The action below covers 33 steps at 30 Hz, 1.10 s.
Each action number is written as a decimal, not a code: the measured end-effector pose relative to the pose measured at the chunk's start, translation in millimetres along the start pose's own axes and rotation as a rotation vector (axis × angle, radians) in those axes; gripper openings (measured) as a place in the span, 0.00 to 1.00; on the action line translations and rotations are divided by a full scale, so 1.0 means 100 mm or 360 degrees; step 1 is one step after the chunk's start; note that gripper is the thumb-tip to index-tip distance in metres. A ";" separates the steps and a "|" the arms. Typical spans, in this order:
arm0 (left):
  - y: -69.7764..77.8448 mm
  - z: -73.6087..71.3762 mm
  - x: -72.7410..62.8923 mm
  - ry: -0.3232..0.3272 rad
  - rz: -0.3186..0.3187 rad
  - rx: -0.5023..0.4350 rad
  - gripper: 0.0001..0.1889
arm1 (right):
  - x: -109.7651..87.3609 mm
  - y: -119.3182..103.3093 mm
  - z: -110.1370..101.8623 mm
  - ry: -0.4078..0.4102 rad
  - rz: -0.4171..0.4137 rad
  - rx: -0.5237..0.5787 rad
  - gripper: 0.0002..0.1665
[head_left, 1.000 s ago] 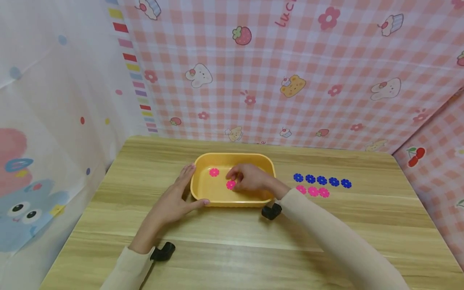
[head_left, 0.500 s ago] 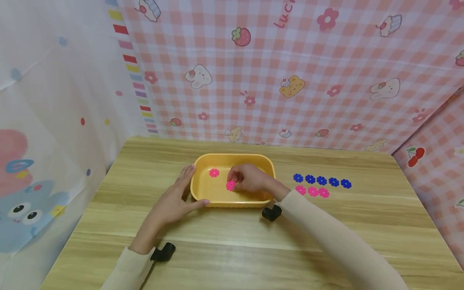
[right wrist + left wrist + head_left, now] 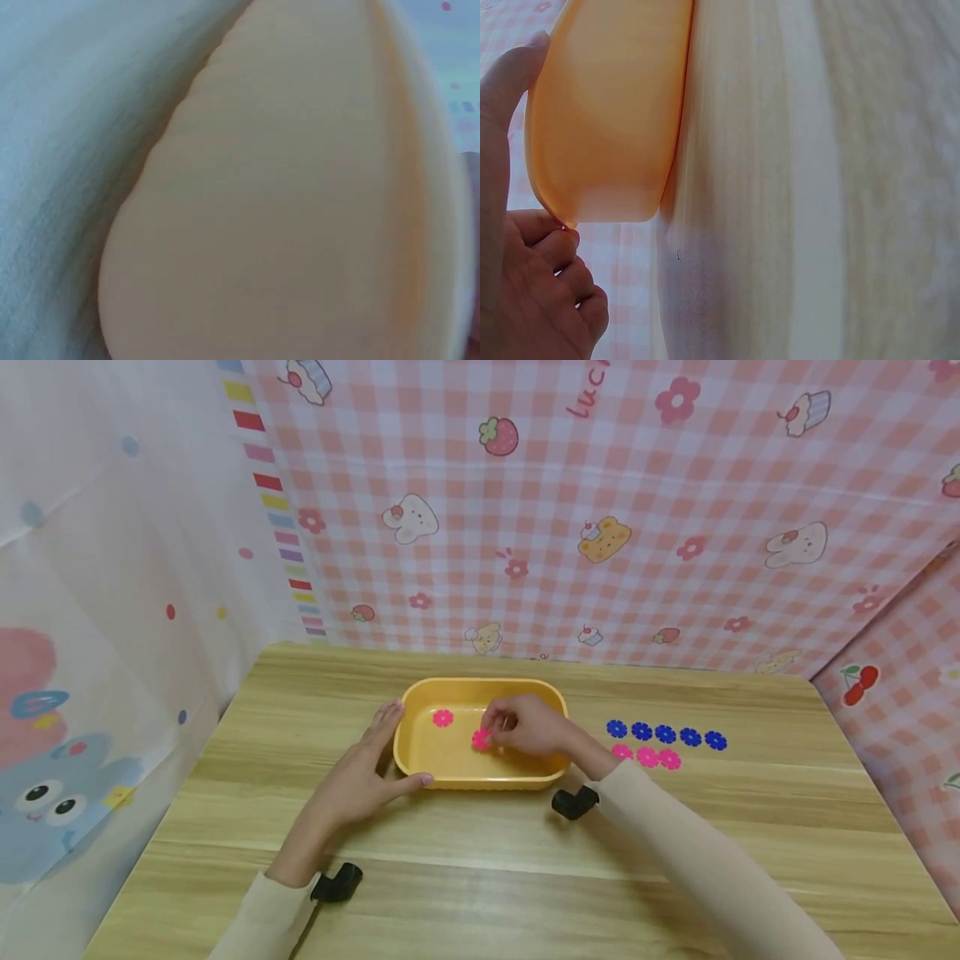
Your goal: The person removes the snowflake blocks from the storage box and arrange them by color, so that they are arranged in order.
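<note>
A yellow plastic basin (image 3: pixel 450 774) stands on the wooden table. My left hand (image 3: pixel 365 777) grips its left end, thumb on the near rim and fingers at the far corner; the left wrist view shows this hand (image 3: pixel 547 277) at the basin's outer wall (image 3: pixel 615 120). Inside the basin, my right hand (image 3: pixel 528 725) pinches a pink flower-shaped disc (image 3: pixel 481 740) between thumb and fingers, low over the bottom. Another pink disc (image 3: pixel 443 718) lies at the basin's left. The basin's wall (image 3: pixel 277 195) fills most of the right wrist view, hiding nearly all of that hand.
Right of the basin, several blue flower-shaped discs (image 3: pixel 665 734) lie in a row on the table (image 3: pixel 480 877). Three pink discs (image 3: pixel 647 757) form a row nearer me, the leftmost beside the right forearm. A patterned cloth (image 3: pixel 465 560) hangs behind the table.
My right hand has drawn slightly to the right and away from me, and the pinched pink disc has shifted with it. The left hand and the basin have stayed in place.
</note>
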<state>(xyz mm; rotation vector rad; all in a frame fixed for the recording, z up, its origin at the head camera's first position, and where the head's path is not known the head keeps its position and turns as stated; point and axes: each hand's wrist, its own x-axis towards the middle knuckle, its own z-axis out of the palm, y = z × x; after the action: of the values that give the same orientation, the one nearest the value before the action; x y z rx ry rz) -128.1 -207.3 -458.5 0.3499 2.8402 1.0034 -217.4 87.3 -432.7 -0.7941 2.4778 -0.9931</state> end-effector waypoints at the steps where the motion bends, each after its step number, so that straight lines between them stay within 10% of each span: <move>1: 0.00 0.00 0.00 0.0000 -0.0001 0.0001 0.64 | -0.02 0.00 -0.01 0.0018 -0.0019 0.0000 0.03; 11: -0.01 0.00 0.00 0.0005 0.0015 0.0009 0.64 | -0.21 -0.01 -0.14 0.0233 -0.0122 0.0054 0.05; 33: -0.02 0.01 0.01 0.0016 0.0037 0.0033 0.63 | -0.76 0.04 -0.34 0.0547 0.0166 0.0377 0.07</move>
<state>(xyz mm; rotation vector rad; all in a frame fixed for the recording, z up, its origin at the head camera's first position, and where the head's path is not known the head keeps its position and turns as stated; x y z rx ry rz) -128.9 -208.3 -460.2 0.3815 2.8640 0.9836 -177.0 153.8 -404.1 -0.4445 2.5768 -1.4534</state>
